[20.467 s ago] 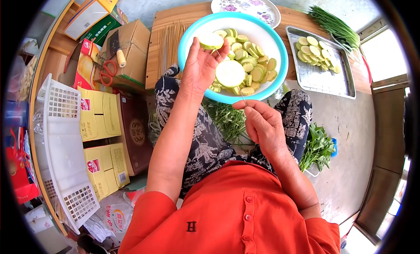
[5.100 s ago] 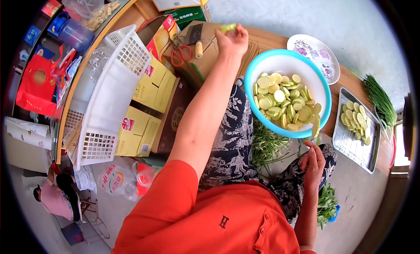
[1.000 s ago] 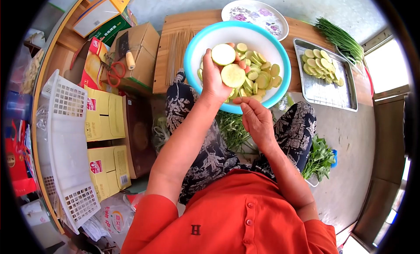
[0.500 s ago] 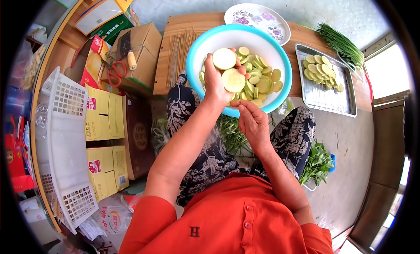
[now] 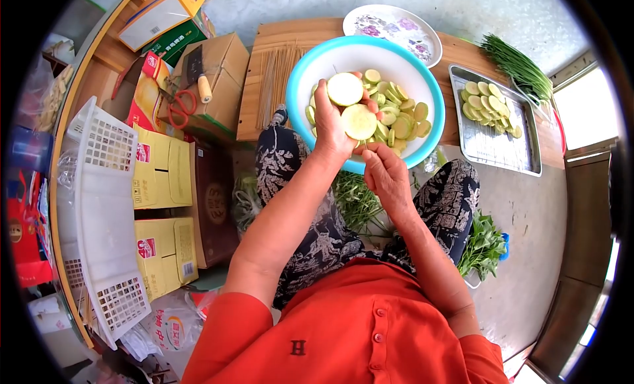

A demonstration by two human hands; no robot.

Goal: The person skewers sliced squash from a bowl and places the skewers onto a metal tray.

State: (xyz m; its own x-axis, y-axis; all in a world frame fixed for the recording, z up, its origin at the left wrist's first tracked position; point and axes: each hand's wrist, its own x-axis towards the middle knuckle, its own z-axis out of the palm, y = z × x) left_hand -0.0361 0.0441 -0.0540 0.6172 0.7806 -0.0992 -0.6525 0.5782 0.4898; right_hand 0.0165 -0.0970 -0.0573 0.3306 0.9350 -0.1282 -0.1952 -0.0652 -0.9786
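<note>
Left fingers (image 5: 372, 106) cupped around two slices (image 5: 359, 122) | right fingers (image 5: 370, 162) pinching skewer (image 5: 364, 145) just below

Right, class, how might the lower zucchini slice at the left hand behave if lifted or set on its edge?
The lower zucchini slice is probably fairly stiff, as it looks flat, with no droop. Its pale cut face may be slippery if moist, though wetness is unclear. Its round outline suggests it could roll on edge.
</note>
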